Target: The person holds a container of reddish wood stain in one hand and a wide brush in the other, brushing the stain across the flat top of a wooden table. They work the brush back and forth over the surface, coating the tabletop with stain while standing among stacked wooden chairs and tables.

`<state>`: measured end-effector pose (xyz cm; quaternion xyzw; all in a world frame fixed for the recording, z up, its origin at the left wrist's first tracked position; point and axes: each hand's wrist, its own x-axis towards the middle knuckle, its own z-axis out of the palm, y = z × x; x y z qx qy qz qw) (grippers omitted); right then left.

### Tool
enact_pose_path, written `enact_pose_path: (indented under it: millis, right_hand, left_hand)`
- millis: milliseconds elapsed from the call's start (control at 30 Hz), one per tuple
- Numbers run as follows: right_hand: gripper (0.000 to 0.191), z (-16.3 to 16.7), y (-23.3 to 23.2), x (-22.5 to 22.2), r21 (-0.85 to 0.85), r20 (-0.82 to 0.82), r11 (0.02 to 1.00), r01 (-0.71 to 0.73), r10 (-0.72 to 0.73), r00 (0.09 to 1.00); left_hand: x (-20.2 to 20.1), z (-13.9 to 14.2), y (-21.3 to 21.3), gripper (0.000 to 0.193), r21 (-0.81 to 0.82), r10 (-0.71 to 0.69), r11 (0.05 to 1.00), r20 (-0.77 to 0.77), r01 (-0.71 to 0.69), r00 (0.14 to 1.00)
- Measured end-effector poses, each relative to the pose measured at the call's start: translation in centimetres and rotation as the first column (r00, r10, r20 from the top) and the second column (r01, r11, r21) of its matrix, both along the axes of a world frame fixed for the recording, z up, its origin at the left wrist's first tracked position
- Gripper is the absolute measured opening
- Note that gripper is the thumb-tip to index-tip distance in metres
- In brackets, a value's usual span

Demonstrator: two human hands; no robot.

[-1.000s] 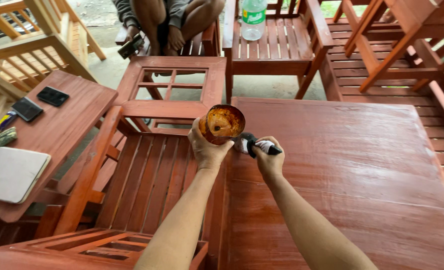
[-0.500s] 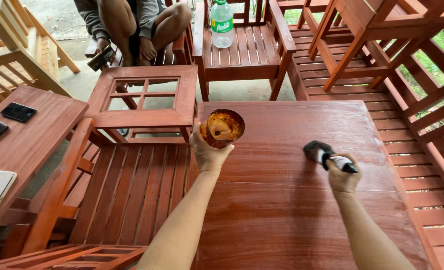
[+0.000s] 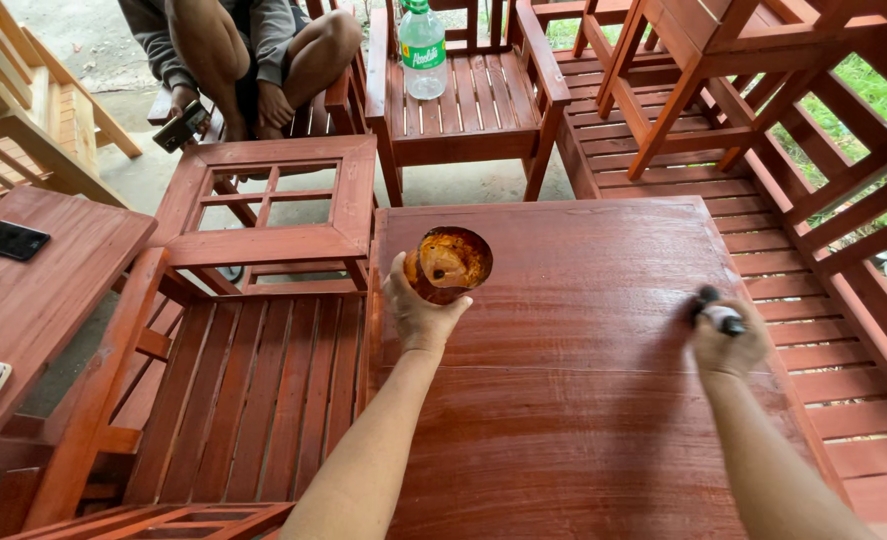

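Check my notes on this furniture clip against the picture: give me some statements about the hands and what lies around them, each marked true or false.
1. The left hand holds a small bowl with orange-brown liquid. True.
2. The right hand is empty. False: it grips a brush down on the tabletop.
3. A green-capped bottle stands on the tabletop. False: it stands on the slatted chair beyond the table.
4. Two dark phones lie on the table at the left. True.
5. A seated person beyond holds a phone. True.
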<state>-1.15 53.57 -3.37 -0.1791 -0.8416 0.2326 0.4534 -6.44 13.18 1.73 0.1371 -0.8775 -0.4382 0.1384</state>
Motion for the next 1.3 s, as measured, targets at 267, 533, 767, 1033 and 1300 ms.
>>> enact_pose_path:
  millis: [267, 533, 767, 1033, 1300]
  right_hand:
    - [0.017, -0.3, -16.9, -2.0, -0.649, 0.031, 0.674, -0.353, 0.487, 0.873]
    - [0.018, -2.7, -9.8, -3.3, -0.778, -0.096, 0.512, -0.364, 0.475, 0.875]
    - [0.018, -1.7, 6.5, -2.2, -0.420, 0.026, 0.841, -0.340, 0.386, 0.922]
    - [0.015, -1.0, 16.4, 0.6, -0.048, 0.185, 0.842, -0.538, 0.537, 0.823]
    - [0.009, -2.3, 19.1, -6.6, -0.079, 0.258, 0.766, -0.638, 0.634, 0.729]
  left_hand:
    - [-0.7, 0.2, 2.4, 0.124, 0.016, -0.083, 0.996, -0.055, 0.084, 0.995]
    - [-0.1, 0.1, 6.8, 0.124, 0.003, -0.063, 0.998, 0.013, 0.063, 0.998]
    - [-1.0, -0.4, 16.3, 0.124, 0.062, -0.032, 0.998, -0.012, 0.032, 0.999]
    - [-2.2, -1.4, 27.2, 0.125, 0.098, -0.064, 0.992, -0.105, 0.074, 0.992]
    - [-4.2, -1.7, 31.4, 0.126, 0.088, -0.066, 0.993, -0.193, 0.084, 0.979]
